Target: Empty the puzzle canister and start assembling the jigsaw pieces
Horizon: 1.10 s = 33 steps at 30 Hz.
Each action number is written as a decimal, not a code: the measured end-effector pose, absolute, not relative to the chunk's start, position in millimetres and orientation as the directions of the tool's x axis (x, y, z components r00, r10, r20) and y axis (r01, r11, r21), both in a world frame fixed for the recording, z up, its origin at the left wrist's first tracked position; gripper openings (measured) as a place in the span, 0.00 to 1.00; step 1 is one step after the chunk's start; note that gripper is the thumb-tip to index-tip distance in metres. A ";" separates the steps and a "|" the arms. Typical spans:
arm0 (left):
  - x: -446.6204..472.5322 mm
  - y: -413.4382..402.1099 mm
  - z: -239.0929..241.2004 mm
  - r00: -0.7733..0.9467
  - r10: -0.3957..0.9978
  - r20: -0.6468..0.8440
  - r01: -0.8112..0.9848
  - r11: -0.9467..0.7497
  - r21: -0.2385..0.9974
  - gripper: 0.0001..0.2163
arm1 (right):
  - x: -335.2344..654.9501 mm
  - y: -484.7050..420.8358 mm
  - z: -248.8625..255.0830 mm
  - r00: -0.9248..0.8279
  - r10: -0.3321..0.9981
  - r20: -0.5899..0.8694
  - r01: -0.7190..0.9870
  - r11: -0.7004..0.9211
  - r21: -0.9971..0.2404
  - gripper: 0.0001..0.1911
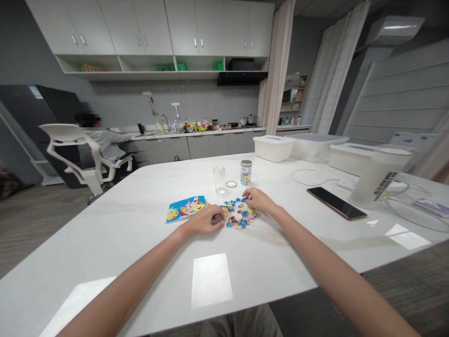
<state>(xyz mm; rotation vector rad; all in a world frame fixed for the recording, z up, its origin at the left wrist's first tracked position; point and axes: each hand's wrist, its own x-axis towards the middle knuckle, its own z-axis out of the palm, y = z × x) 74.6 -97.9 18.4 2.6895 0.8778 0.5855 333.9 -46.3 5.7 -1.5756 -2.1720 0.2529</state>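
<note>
A heap of small jigsaw puzzle pieces point(240, 214), mostly blue, yellow and pink, lies loosely spread on the white table. At the left edge of the heap is my left hand point(206, 219), its fingers curled inward; what they hold, if anything, is hidden. My right hand point(260, 200) reaches to the upper right of the heap, with fingertips drawn together on a puzzle piece. Partly behind my left hand lies a blue cartoon picture sheet point(184, 208). Beyond the heap stand a clear jar point(219, 180) and a cartoon-printed tin point(246, 173), with a round lid point(231, 184) flat between them.
On the right are a dark phone point(336, 203), a tall frosted cup point(379, 180), white cables and a purple-white packet point(432, 207). Lidded plastic boxes point(273, 149) line the far right edge of the table point(147, 262). A person point(105, 142) sits at the counter behind.
</note>
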 end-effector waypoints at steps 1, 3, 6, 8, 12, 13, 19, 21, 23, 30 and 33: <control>74.9 -98.1 18.5 0.735 0.610 0.295 0.505 -0.784 0.361 0.05 | 334.0 -45.7 5.5 -0.248 0.938 0.243 0.855 0.330 -0.400 0.15; 75.5 -98.3 18.2 0.721 0.622 0.305 0.510 -0.775 0.373 0.04 | 334.1 -44.8 5.4 -0.244 0.939 0.242 0.854 0.326 -0.406 0.16; 75.8 -98.7 16.6 0.700 0.633 0.331 0.523 -0.770 0.365 0.02 | 334.0 -44.8 6.0 -0.247 0.940 0.233 0.852 0.326 -0.410 0.14; 75.9 -99.4 16.1 0.703 0.624 0.342 0.524 -0.779 0.346 0.02 | 334.0 -45.8 6.9 -0.247 0.940 0.234 0.851 0.326 -0.412 0.11; 77.2 -101.4 18.1 0.735 0.592 0.330 0.512 -0.804 0.301 0.03 | 333.9 -47.4 8.2 -0.259 0.935 0.241 0.843 0.341 -0.417 0.10; 77.9 -101.7 18.8 0.743 0.584 0.327 0.512 -0.810 0.285 0.03 | 333.8 -47.3 8.1 -0.262 0.934 0.242 0.841 0.344 -0.419 0.10; 81.3 -100.2 16.8 0.779 0.545 0.310 0.532 -0.836 0.133 0.06 | 333.9 -45.2 5.9 -0.251 0.940 0.232 0.834 0.331 -0.442 0.17; 81.7 -99.6 15.5 0.792 0.530 0.304 0.528 -0.844 0.093 0.06 | 333.9 -45.1 5.9 -0.248 0.941 0.229 0.833 0.328 -0.446 0.18; 81.7 -99.5 15.0 0.797 0.523 0.303 0.527 -0.846 0.075 0.05 | 334.0 -45.2 6.4 -0.249 0.941 0.228 0.832 0.328 -0.448 0.18; 81.3 -99.8 15.2 0.804 0.517 0.295 0.523 -0.850 0.065 0.06 | 334.3 -43.7 5.9 -0.252 0.942 0.220 0.815 0.329 -0.477 0.16; 81.1 -98.7 14.4 0.804 0.520 0.289 0.525 -0.849 0.067 0.06 | 334.6 -43.9 4.9 -0.237 0.940 0.245 0.800 0.332 -0.500 0.15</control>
